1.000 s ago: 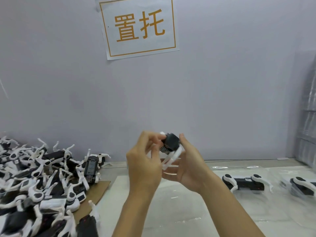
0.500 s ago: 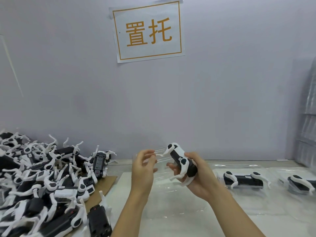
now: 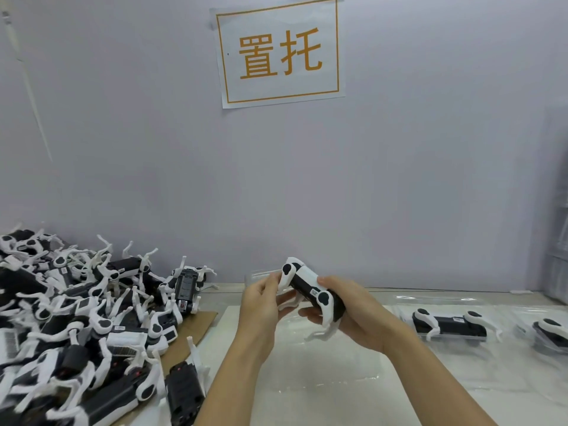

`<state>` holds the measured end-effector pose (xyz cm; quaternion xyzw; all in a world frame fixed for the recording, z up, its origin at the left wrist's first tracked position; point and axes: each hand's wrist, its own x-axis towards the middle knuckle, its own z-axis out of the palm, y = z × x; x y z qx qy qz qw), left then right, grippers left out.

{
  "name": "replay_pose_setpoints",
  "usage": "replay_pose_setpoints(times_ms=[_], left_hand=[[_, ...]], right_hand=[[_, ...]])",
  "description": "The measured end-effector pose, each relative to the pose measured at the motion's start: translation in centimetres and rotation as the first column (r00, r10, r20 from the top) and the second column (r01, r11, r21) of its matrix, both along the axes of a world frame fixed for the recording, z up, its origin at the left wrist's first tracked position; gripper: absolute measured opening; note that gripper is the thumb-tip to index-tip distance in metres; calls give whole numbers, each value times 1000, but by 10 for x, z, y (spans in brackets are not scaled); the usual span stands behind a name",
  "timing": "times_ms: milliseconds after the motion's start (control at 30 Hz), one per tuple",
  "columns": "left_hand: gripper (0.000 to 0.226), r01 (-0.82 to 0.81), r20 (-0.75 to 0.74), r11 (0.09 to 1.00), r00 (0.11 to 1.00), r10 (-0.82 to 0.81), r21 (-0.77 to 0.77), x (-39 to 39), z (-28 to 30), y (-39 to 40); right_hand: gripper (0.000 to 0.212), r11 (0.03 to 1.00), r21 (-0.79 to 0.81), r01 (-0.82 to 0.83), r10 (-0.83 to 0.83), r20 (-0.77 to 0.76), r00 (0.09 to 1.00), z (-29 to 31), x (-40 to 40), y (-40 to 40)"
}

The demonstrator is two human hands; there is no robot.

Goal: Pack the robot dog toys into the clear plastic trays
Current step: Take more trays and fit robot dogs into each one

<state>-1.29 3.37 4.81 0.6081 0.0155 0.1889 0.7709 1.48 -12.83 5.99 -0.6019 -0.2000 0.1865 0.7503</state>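
Observation:
A black and white robot dog toy [image 3: 310, 287] is held above the table at centre, lying on its side. My right hand [image 3: 353, 315] grips its rear end from below and behind. My left hand [image 3: 261, 302] pinches its front leg with curled fingers. A clear plastic tray [image 3: 322, 364] lies on the table below both hands, and part of a clear tray edge [image 3: 261, 272] shows behind the left hand. To the right, a packed robot dog [image 3: 448, 325] lies in a clear tray, and another packed dog [image 3: 553, 332] sits at the right edge.
A large heap of loose robot dog toys [image 3: 76, 327] covers the left of the table on a cardboard sheet [image 3: 196, 327]. A paper sign [image 3: 278, 52] hangs on the grey wall. Stacked clear plastic [image 3: 558, 256] stands at the far right.
The toy has come down from in front of the wall to lower over the tray and turned onto its side. My left hand has closed onto its front leg again.

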Motion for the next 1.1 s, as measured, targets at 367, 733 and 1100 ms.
replay_pose_setpoints(times_ms=[367, 733, 1100], left_hand=[[35, -193, 107, 971, 978, 179, 140, 4, -2, 1], [37, 75, -306, 987, 952, -28, 144, 17, -57, 7], [43, 53, -243, 988, 970, -15, 148, 18, -55, 5]], right_hand=[[13, 771, -263, 580, -280, 677, 680, -3, 9, 12], [30, 646, -253, 721, -365, 727, 582, -3, 23, -16], [17, 708, -511, 487, -64, 640, 765, -23, 23, -6]])
